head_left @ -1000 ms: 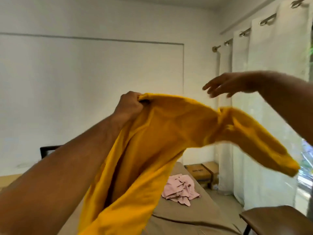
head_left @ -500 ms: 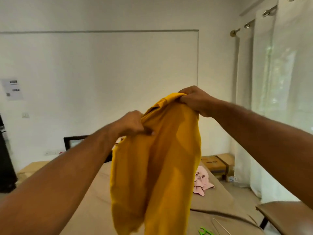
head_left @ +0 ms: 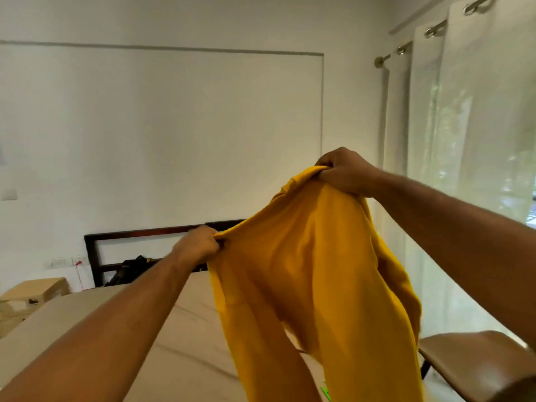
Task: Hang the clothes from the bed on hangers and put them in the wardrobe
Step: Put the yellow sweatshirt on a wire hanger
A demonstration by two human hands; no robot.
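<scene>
- Writing: the dark label on the upper box (head_left: 32, 291) is too small to read.
- Garment: one yellow garment (head_left: 313, 271) hangs in the air between your hands, above the bed (head_left: 179, 329) and right of centre. Its lower part runs out of the bottom of the view.
- Left hand: your left hand (head_left: 200, 245) is a tight fist, fingers curled on a bunched upper edge of the garment, level with the headboard (head_left: 150, 230).
- Right hand: your right hand (head_left: 345, 172) is fisted on the other upper edge, higher and farther right. The cloth is stretched between the two grips.
- Bed: one, under a creased tan cover. One dark wooden headboard stands against the wall. One black bag (head_left: 130, 271) lies at the head end, partly behind your left forearm.
- Green sliver (head_left: 325, 393): one, at the bottom edge just beside the garment; too little shows to identify it.
- Boxes: two, cardboard, stacked left of the bed.
- Chair (head_left: 475, 364): one, brown and padded, lower right, near the curtains (head_left: 478, 140).
- Room: white walls; sheer white curtains on a rod (head_left: 383, 58), three rings in view. One socket plate (head_left: 61, 261) sits low, left of the headboard, with a red cord (head_left: 78, 274) below it.
</scene>
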